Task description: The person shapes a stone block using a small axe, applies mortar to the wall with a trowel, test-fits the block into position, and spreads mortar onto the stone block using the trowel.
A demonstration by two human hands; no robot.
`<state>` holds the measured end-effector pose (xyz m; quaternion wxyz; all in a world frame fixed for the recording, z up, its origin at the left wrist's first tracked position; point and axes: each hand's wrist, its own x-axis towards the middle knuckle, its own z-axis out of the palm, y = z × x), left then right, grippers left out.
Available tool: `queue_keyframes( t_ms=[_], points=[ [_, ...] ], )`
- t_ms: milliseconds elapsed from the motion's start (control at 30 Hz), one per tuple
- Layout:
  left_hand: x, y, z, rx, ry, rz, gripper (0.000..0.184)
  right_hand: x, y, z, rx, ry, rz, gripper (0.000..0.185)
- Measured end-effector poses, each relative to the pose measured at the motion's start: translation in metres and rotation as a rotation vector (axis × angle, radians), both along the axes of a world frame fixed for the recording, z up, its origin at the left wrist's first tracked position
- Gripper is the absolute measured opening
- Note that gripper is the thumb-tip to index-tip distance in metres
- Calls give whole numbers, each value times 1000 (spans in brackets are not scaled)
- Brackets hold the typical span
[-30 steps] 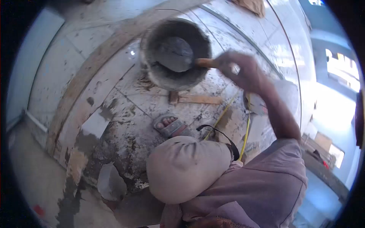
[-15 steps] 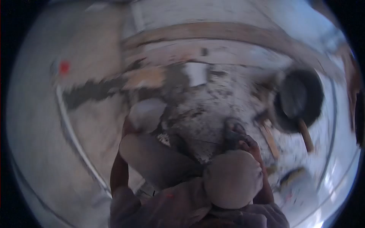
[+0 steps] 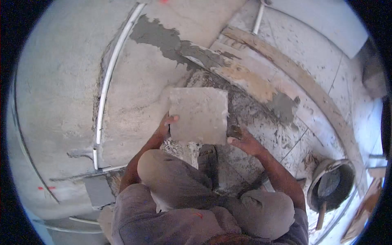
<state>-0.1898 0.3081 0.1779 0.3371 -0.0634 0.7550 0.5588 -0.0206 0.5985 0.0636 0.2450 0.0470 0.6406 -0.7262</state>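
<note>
A square beige-grey tile (image 3: 199, 115) is held up in front of my knees, its broad face toward me. My left hand (image 3: 166, 123) grips its left edge, with the thumb over the face and the other fingers mostly hidden. At the lower right corner, my right hand (image 3: 247, 141) holds the tile's edge, thumb nearest me and fingers partly out of sight. Beyond the tile, wet grey mortar (image 3: 157, 38) is smeared on the wall and along a low ledge (image 3: 249, 77). Below it lies rough, mortar-spattered floor (image 3: 261, 126).
At the right stands a mortar-crusted bucket (image 3: 313, 192) with a wooden handle (image 3: 321, 216) sticking out. A white pipe (image 3: 110, 73) runs along the wall at left. A long wooden board (image 3: 302, 73) crosses the back right. A grey square piece (image 3: 99, 191) rests at lower left.
The view has turned, and the tile has come from beside my left knee to the middle. My right hand has moved from near my right knee to the tile's edge.
</note>
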Motion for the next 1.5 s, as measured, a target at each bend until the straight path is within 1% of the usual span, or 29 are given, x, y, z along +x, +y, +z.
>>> queue_keyframes(
  t_ms=[67, 167, 200, 267, 300, 367, 400, 467, 533, 567, 600, 633, 667, 700, 733, 767, 800, 833, 867, 933, 967, 1000, 1033, 1100, 1133, 1200, 1333, 1433, 1500],
  points=[
    [10, -9, -10, 183, -164, 90, 74, -18, -20, -18, -113, 57, -89, 117],
    [15, -35, -42, 306, -200, 68, 71, -30, -26, 37, -50, 100, -78, 116],
    [20, -35, -45, 336, -197, 74, 71, -31, -26, 52, -21, 103, -66, 116],
    [27, -20, -41, 412, -214, 141, 75, -37, -23, 81, 53, 164, -207, 113],
    [24, -13, -46, 448, -214, 148, 75, -44, -18, 94, 86, 168, -193, 113],
    [20, -2, -56, 517, -203, 97, 79, -58, -8, 121, 251, 254, -224, 105],
    [14, 7, -61, 556, -206, 111, 79, -68, -3, 140, 286, 255, -201, 105],
    [-7, 32, -65, 674, -87, 46, 78, -90, 7, 182, 607, 424, -229, 96],
    [-37, 55, -51, 851, -72, 20, 77, -121, 9, 223, 711, 482, -200, 93],
    [-53, 66, -40, 858, 5, -8, 77, -139, 8, 241, 778, 542, -196, 90],
    [-69, 75, -31, 860, 83, -35, 77, -159, 6, 253, 759, 583, -199, 85],
    [-85, 83, -29, 891, 78, -26, 77, -180, 4, 265, 1027, 636, -177, 83],
    [-102, 90, -27, 881, 100, 41, 72, -199, 1, 273, 1054, 638, -161, 83],
    [-115, 96, -26, 869, 120, 110, 67, -217, -3, 280, 1148, 691, -107, 83],
    [-127, 102, -26, 897, 121, 121, 67, -235, -8, 287, 1240, 749, -52, 84],
    [-139, 108, -29, 903, 121, 276, 65, -251, -12, 290, 1258, 759, -36, 84],
    [-148, 110, -34, 902, 115, 432, 62, -265, -15, 287, 1292, 857, 7, 82],
    [-156, 111, -39, 920, 115, 442, 62, -274, -18, 283, 1322, 956, 52, 81],
    [-164, 110, -45, 972, 76, 421, 62, -280, -21, 278, 1334, 966, 68, 81],
    [-175, 114, -59, 1041, 51, 410, 62, -293, -26, 271, 1377, 913, 34, 81],
    [-179, 119, -69, 1041, 28, 440, 56, -296, -28, 274, 1386, 816, 66, 80],
    [-180, 121, -72, 1037, 0, 470, 50, -299, -26, 270, 1390, 827, 79, 80],
    [-181, 123, -75, 1047, 3, 480, 50, -301, -19, 262, 1348, 810, 47, 78],
    [-182, 124, -73, 944, -31, 442, 47, -298, -24, 262, 1257, 743, 1, 77],
    [-180, 122, -73, 949, -30, 446, 47, -298, -24, 263, 1259, 746, 6, 77],
    [-172, 119, -67, 966, 20, 441, 54, -298, -20, 263, 1251, 783, 48, 77],
    [-182, 124, -74, 913, -25, 465, 62, -300, -22, 262, 1274, 776, 22, 77],
    [-189, 129, -86, 940, -35, 486, 68, -304, -22, 261, 1205, 801, 20, 77],
    [-192, 127, -86, 955, -34, 476, 72, -298, -35, 271, 1160, 739, 24, 79]
  ],
)
